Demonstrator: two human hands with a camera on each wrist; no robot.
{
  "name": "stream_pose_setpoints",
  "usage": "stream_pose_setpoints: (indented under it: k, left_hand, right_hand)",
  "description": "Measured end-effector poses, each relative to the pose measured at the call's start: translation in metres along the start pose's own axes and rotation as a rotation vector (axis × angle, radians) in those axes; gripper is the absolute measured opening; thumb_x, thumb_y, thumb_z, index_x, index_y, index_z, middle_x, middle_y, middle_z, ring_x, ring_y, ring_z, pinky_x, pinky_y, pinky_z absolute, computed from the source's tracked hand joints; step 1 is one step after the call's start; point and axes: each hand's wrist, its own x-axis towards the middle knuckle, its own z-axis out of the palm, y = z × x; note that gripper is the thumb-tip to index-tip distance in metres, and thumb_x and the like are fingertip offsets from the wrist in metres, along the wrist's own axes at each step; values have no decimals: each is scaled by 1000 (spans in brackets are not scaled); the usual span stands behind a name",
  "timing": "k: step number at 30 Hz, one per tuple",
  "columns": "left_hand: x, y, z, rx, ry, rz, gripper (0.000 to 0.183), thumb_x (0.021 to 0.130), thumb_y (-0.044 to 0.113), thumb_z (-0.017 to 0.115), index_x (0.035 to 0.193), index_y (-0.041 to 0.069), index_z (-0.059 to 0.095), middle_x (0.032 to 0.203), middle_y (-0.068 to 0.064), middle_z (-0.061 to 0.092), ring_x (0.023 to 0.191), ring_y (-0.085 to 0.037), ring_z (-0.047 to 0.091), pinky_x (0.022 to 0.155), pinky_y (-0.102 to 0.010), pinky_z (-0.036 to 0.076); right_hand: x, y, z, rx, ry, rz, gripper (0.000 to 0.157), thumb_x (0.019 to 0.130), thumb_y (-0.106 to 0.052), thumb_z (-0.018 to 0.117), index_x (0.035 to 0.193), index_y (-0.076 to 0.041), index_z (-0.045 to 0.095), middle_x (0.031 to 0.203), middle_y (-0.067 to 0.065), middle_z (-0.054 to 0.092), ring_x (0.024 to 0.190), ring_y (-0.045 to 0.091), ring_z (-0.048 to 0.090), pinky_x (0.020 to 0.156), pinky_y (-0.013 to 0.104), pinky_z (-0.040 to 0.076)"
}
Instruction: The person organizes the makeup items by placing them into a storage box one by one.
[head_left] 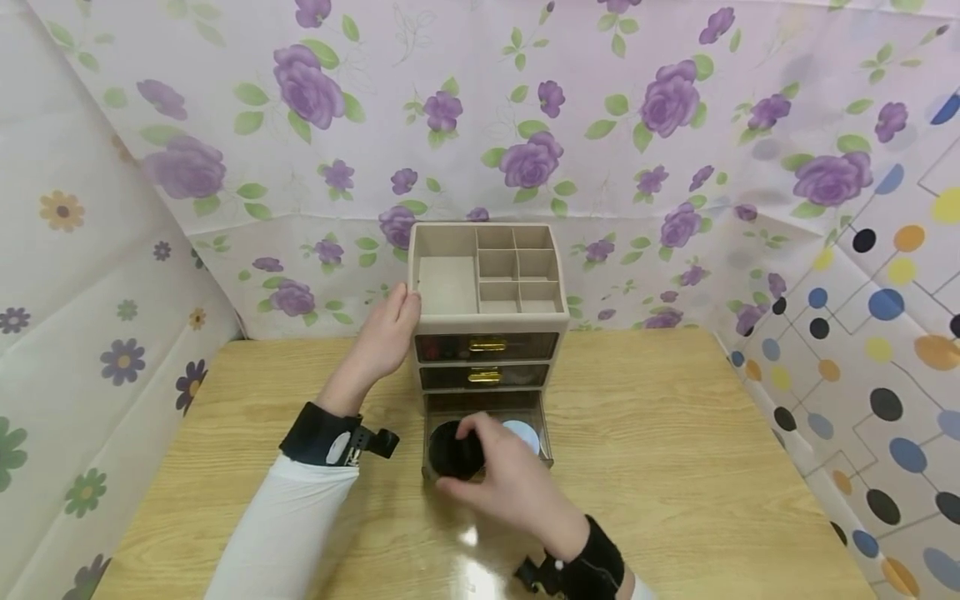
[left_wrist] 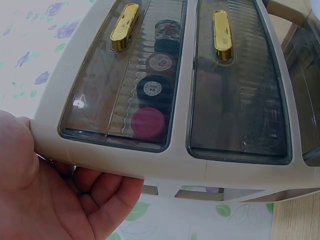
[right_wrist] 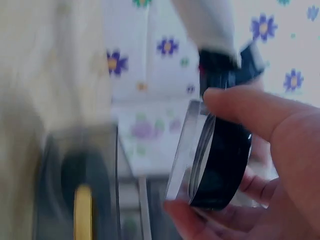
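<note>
A cream desktop drawer organizer (head_left: 487, 320) stands on the table with its bottom drawer (head_left: 546, 460) pulled out. My left hand (head_left: 386, 329) holds the organizer's left side near the top; the left wrist view shows its fingers (left_wrist: 117, 200) curled at the frame's edge. My right hand (head_left: 517, 475) grips a round jar with a black lid (right_wrist: 227, 162) and clear base between thumb and fingers. In the head view this black lid (head_left: 453, 454) appears over the left part of the drawer. A light-blue round lid (head_left: 525, 433) lies in the drawer's right side, partly hidden by my right hand.
Two upper drawers with gold handles (head_left: 487, 343) are closed; small round containers, one with a pink lid (left_wrist: 148, 123), show through the upper one. The organizer's top has divided compartments (head_left: 517, 265). Patterned cloth (head_left: 525, 158) hangs behind the wooden table (head_left: 660, 433) and at both sides.
</note>
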Motion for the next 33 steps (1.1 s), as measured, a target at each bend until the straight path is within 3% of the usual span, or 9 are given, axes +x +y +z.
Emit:
stream_pose_setpoints:
  k: [6, 12, 17, 21, 29, 33]
  left_hand:
    - [0, 0, 0, -5, -14, 0, 36, 110, 37, 21, 102, 5, 36, 85, -15, 34, 72, -31, 38, 62, -41, 36]
    - [0, 1, -1, -3, -10, 0, 36, 109, 37, 21, 104, 4, 37, 86, -16, 36, 75, -31, 40, 65, -42, 38]
    - [0, 1, -2, -6, -18, -6, 37, 109, 37, 21, 109, 4, 38, 94, -17, 39, 88, -33, 44, 73, -45, 38]
    - [-1, 1, -2, -10, -26, -12, 37, 109, 37, 21, 107, 4, 37, 89, -17, 37, 81, -33, 42, 68, -44, 38]
    - [-1, 0, -2, -5, -8, 0, 36, 110, 37, 22, 100, 6, 36, 83, -14, 34, 70, -30, 37, 62, -40, 36]
    - [-1, 1, -2, 6, -12, -8, 36, 110, 38, 21, 101, 5, 35, 84, -14, 34, 74, -31, 40, 64, -41, 37]
  right_hand:
    - [4, 34, -10, -47, 25, 133, 58, 80, -47, 80, 120, -17, 51, 103, 0, 64, 78, 10, 59, 66, 31, 53]
    - [8, 50, -6, -39, 32, 255, 56, 82, -43, 79, 124, -18, 51, 103, 3, 66, 75, 13, 61, 63, 31, 53]
    - [11, 58, 1, -91, 57, 288, 52, 81, -39, 80, 121, -16, 55, 106, 6, 67, 86, 17, 63, 70, 35, 53]
    - [14, 62, 9, -139, 73, 288, 50, 79, -38, 81, 118, -17, 57, 105, 5, 66, 85, 17, 62, 70, 35, 53]
    - [21, 68, 21, -133, 71, 307, 42, 83, -38, 80, 112, -16, 58, 92, 2, 63, 55, 11, 49, 51, 30, 42]
    - [22, 70, 23, -110, 66, 306, 37, 85, -35, 79, 109, -17, 57, 83, 1, 61, 47, 11, 41, 47, 28, 35]
